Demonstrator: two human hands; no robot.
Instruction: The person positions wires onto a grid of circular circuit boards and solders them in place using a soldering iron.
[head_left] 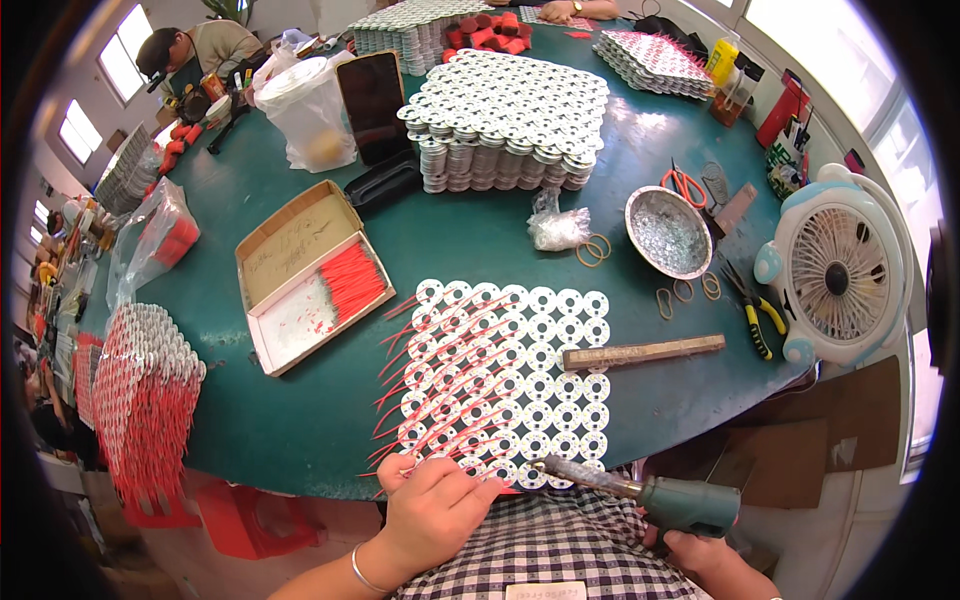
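A panel of round white circuit boards (540,385) lies before me, with rows of red wires (440,380) across its left and middle part. My left hand (432,512) rests at the panel's near left corner, fingers pinched together; a red wire end shows by its fingertips. In my right hand (695,552) is a green-bodied soldering iron (690,505), held from the right below the table edge. Its tip touches or hovers just over a board in the nearest row; I cannot tell which. The right fingers are partly hidden behind the iron's body.
An open cardboard box (300,275) of cut red wires lies left. Behind stands a tall stack of board panels (505,115). To the right are a wooden strip (645,351), a metal bowl (668,232), pliers (755,312) and a fan (838,270). A co-worker (215,50) sits far left.
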